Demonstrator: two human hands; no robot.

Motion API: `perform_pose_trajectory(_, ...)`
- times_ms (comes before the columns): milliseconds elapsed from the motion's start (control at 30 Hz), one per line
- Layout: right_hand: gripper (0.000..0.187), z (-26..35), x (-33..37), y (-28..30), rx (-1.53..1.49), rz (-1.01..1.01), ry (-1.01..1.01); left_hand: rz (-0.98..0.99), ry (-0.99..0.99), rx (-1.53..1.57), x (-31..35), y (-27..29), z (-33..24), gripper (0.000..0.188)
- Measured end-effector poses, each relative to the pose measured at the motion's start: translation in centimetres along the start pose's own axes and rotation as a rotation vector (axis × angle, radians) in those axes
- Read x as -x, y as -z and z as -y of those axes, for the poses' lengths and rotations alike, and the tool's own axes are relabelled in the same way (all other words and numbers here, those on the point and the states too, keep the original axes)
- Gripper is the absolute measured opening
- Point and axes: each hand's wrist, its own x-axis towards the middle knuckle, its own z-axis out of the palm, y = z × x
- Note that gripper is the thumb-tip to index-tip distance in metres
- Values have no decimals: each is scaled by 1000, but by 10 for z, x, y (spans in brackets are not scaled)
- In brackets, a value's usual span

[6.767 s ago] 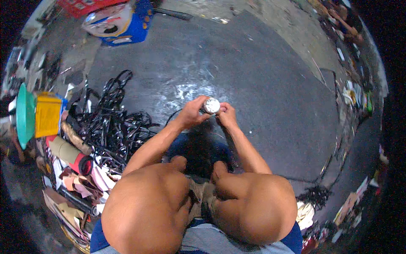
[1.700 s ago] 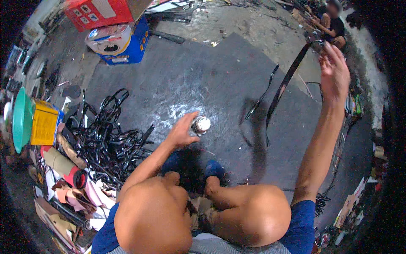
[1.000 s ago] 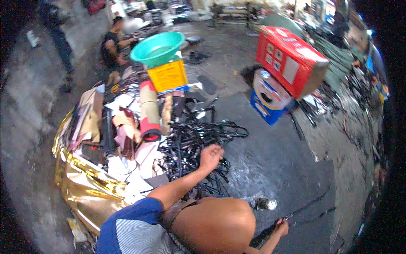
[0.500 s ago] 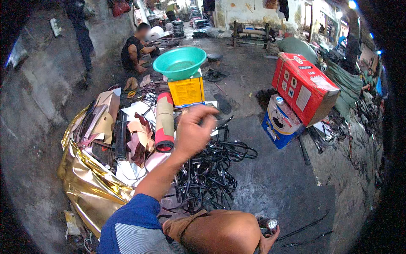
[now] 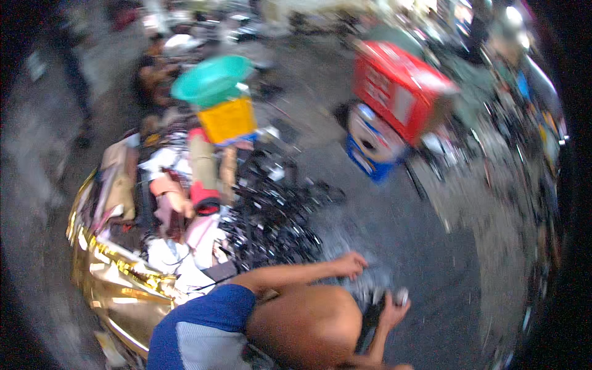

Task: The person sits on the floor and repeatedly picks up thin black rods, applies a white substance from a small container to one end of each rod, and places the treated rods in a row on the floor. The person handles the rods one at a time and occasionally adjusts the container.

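Dark grey, flat floor sheeting (image 5: pixel 435 265) spreads beside a tangled heap of glossy black strips (image 5: pixel 274 222). Over the sheeting, the left hand (image 5: pixel 350 265) hangs with fingers bent, its hold unclear; the right hand (image 5: pixel 391 314) meets a small, pale, round-topped object (image 5: pixel 402 297), its grip too blurred to tell. Steady fingertips around the side would likely serve best.

No lettering readable: pale markings on red box (image 5: pixel 399 89) (blurred), those on blue-white box (image 5: pixel 377 137) smeared too.
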Motion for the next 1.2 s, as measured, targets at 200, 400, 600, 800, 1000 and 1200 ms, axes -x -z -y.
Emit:
perform_pose_trajectory(200, 66, 22, -30, 27, -216, -180, 153, 131, 143, 339, 4, -24, 3, 47)
perform_pose_trajectory(400, 68, 100, 18, 21, -325, -16, 147, 280, 202, 380, 16, -55, -23, 59)
perform_pose_trajectory(600, 73, 49, 13, 22, 44, -57, 199, 431, 311, 565, 42, -30, -17, 59)
perform_pose_trajectory(800, 68, 26, 10, 61, 61, -224, 89, 311, 266, -401, -8, -19, -13, 31)
perform_pose_trajectory(1000, 70, 40, 12, 47, -67, -63, 60, 261, 89, -645, -43, -53, -3, 7)
perform_pose_trajectory(1200, 74, 39, 22, 7, 343, 242, 146, 191, -6, -921, -67, -49, 34, 16)
